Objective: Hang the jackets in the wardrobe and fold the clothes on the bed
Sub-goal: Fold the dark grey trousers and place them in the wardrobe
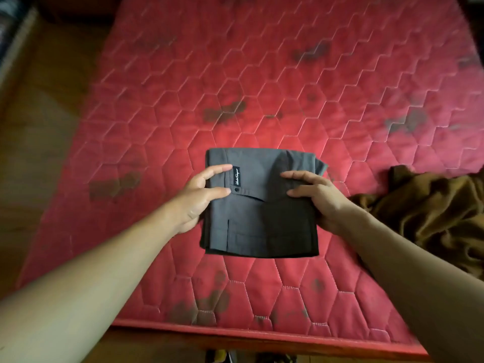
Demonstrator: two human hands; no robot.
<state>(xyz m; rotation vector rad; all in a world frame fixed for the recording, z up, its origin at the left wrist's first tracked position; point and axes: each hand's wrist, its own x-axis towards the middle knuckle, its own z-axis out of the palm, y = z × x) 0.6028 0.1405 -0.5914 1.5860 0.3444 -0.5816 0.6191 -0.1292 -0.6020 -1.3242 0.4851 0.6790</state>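
Lying folded into a compact rectangle, the dark grey garment (264, 218) sits over the near middle of the red mattress (262, 74); whether it rests on the mattress or is lifted just off it cannot be told. Its cloth is smooth and matte. A small black label (236, 175) with white script stands upright on the top face, with a dark snap button (237, 190) just below it and a slanted pocket seam running from there. A few folded layers stick out at its far right corner.

The left hand (195, 200) grasps the garment's left edge, forefinger and thumb laid on top and the other fingers hidden under the cloth. The right hand (319, 200) grasps the right edge the same way, fingertips and thumb on top.

The mattress is quilted in hexagons and carries dark stains (225, 111) scattered across its surface, thicker toward its near edge. A crumpled brown garment (432, 213) lies in a heap at the mattress's right side, near the right wrist and apart from the grey one. A brown floor (39, 127) lies off the mattress's left side, blurred.
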